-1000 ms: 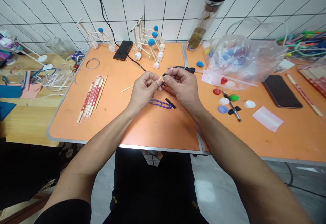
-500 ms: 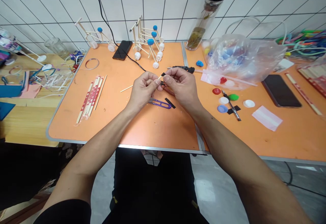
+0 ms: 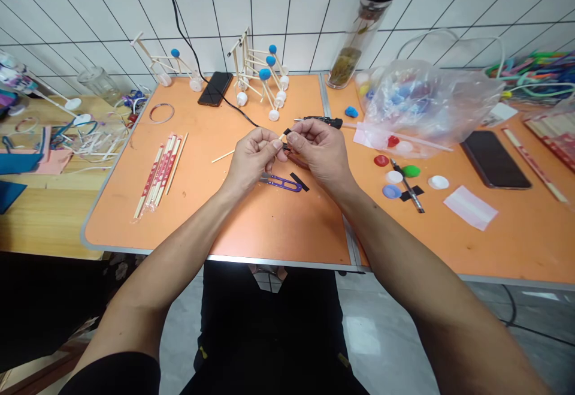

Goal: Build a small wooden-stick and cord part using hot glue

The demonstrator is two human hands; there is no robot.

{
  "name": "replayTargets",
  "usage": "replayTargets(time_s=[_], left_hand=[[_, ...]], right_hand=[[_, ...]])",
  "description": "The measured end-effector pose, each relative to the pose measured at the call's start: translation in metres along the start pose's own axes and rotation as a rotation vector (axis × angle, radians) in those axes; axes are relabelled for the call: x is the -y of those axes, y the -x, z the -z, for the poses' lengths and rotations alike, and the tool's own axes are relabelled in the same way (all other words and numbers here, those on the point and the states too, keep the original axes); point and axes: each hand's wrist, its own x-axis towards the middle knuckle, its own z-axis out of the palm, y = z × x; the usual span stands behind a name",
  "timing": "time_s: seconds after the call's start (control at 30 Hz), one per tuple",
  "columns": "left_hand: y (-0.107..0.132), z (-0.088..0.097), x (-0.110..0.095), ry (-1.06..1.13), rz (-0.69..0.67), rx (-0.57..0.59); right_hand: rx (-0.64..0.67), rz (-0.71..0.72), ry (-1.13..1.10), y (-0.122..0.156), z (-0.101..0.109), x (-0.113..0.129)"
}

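"What are your hands doing?"

"My left hand (image 3: 254, 158) is curled into a narrow grip around a thin wooden stick (image 3: 223, 156); the stick's tip pokes out past my thumb, and its other end sticks out to the left, above the table. My right hand (image 3: 321, 152) is just as narrow; its fingers (image 3: 296, 138) pinch a small piece of black tape (image 3: 286, 132) right at the stick's tip."

"Do your hands touch each other?"

"They're just beside each other, up around that tip; I can't tell whether they actually touch."

"How are your arms?"

"My left forearm (image 3: 179, 245) and my right forearm (image 3: 395, 245) both angle in from the near edge of the orange table (image 3: 278, 227); my hands are raised above its top, wrists bent, with the backs of my hands facing up."

"What's closest underneath?"

"Purple-handled thread snips (image 3: 281, 183) lie below my hands, with a strip of black tape (image 3: 299, 182) just beside them; a reddish-brown object (image 3: 299, 161) sits partly hidden under my right hand, and I can't tell what it is."

"And further out?"

"A black-handled tool (image 3: 321, 121) lies ahead of my right hand; chopsticks in red-printed paper wrappers (image 3: 157, 176) lie to my left; loose bottle caps (image 3: 394, 177) lie to my right."
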Motion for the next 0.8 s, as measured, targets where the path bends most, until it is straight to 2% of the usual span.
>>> replayTargets(time_s=[0.8], left_hand=[[-0.001,0.0021,-0.0004,0.024,-0.022,0.08]], right_hand=[[-0.007,0.044,-0.014,-0.0013,0.0019,0.0007]])
